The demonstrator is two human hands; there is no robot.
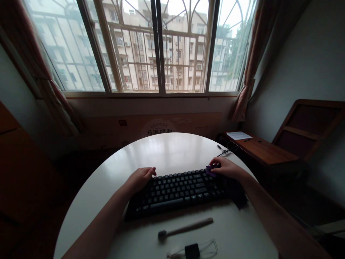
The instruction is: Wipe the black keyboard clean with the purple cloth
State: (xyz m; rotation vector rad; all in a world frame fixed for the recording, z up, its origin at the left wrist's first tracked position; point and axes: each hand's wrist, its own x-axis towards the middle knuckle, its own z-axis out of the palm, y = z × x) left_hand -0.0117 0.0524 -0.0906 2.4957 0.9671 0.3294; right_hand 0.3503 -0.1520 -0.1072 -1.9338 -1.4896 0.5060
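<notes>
A black keyboard (175, 189) lies at a slant on the white table. My left hand (141, 178) is closed at its upper left corner, fingers curled over the edge. At the opposite end, my right hand (225, 167) pinches a purple cloth (212, 170) against the keys near the top right. Dark fabric (238, 194) hangs below that hand, covering the keyboard's right end. Nearer to me lies a toothbrush (185, 228) with a grey head and a pale handle. Below it is a wire keycap puller (192, 251) with a black grip, partly cut off by the frame.
The round white table (94, 201) has a curved far edge. A black cable (225, 151) rests near its right rim. Beyond it, a brown wooden bench (269, 153) carries a paper sheet (239, 135). A large cardboard box (188, 126) stands under the barred window.
</notes>
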